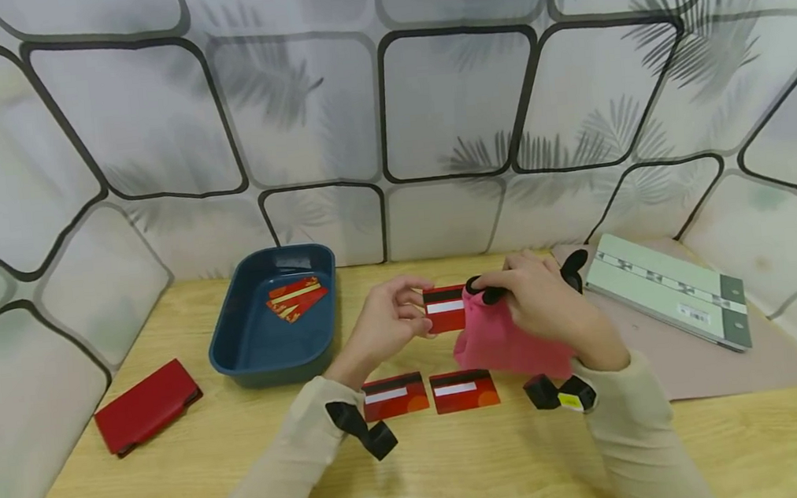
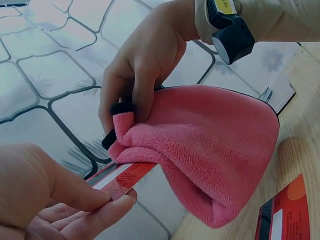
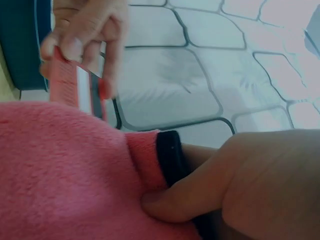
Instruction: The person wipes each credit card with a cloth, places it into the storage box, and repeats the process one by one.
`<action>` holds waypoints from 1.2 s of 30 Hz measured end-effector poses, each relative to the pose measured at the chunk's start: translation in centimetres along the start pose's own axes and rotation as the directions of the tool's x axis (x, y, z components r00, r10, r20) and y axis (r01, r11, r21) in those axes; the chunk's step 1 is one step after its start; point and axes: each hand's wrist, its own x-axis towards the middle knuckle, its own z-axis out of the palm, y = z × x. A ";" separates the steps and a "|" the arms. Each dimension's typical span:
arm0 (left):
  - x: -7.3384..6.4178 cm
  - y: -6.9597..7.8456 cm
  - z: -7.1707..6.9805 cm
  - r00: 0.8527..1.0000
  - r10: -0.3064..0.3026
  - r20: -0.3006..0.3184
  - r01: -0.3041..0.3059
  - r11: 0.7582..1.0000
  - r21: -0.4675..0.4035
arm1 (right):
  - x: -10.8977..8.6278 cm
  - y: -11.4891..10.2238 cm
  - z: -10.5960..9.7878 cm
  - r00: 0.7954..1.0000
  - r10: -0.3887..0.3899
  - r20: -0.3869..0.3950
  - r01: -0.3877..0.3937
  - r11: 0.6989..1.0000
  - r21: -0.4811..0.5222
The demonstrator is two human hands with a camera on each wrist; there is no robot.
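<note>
My left hand (image 1: 386,320) pinches a red card (image 1: 445,316) with a black stripe and a white strip between thumb and fingers. A pink fleecy cloth (image 1: 509,342) with black edging is bunched in my right hand (image 1: 541,300), thumb on one face and fingers behind it. In the left wrist view, the held card (image 2: 122,181) meets the cloth's folded edge; whether the cloth presses on it cannot be told. Two similar cards, a left one (image 1: 395,397) and a right one (image 1: 465,391), lie side by side on the table below the hands.
A dark blue tray (image 1: 245,333) with several red and gold cards (image 1: 296,299) stands at the back left. A red wallet-like case (image 1: 147,407) lies at the left. To the right, a pale green notebook (image 1: 666,293) rests on a beige mat (image 1: 736,370). A patterned curtain-like backdrop (image 1: 460,101) rises behind the table.
</note>
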 end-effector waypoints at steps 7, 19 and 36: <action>0.0 -0.2 -0.1 1.000 0.006 -0.019 -0.006 1.000 0.012 | -0.4 1.0 -0.6 1.000 0.031 -0.003 -0.031 1.000 -0.004; 0.0 0.1 -0.2 0.995 -0.007 -0.095 0.010 0.999 0.037 | -0.7 2.0 -1.4 0.999 0.011 -0.034 -0.012 0.999 -0.041; 0.0 0.1 -0.1 0.995 -0.032 -0.089 0.035 0.998 0.042 | -0.8 1.4 -1.9 0.983 0.095 -0.157 -0.093 0.995 0.021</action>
